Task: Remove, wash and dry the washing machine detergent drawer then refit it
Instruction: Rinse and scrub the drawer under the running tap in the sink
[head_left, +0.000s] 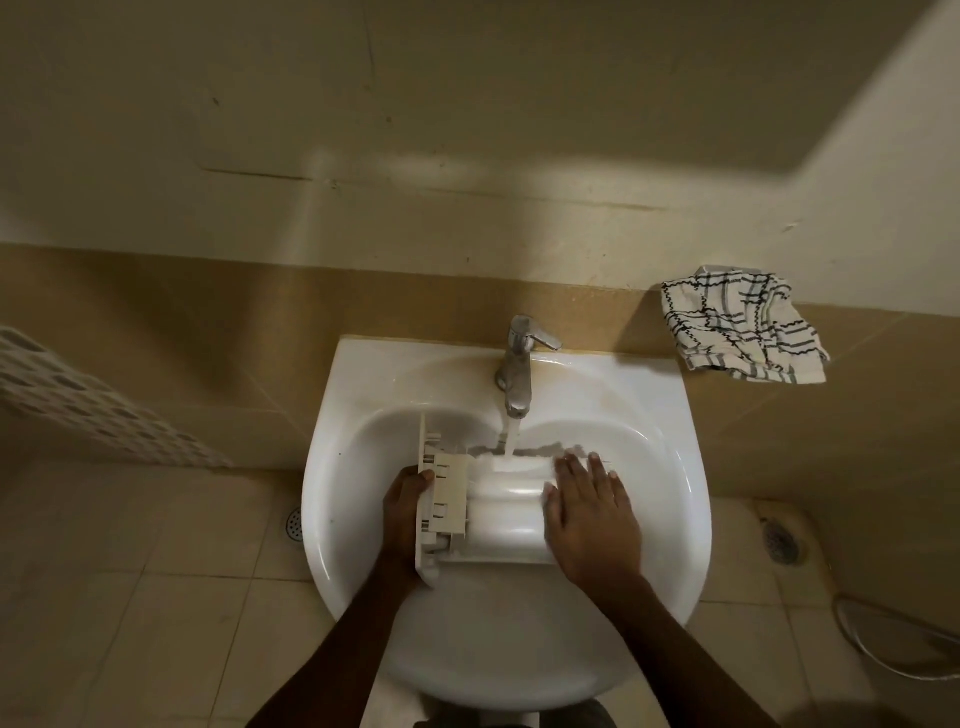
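Detergent drawer (498, 514) is out & lying in sink (363, 384) under running tap (517, 364): wash stage, prob. underside up. Left hand (408, 493) grips its front end; right hand (592, 514) rests flat on it, fingers straight. Drying w/ towel (743, 327) & refit remain.

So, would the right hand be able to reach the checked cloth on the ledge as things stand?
Probably yes: the right hand lies flat on the drawer holding nothing, and the checked cloth sits uncovered on the ledge, nothing between them.
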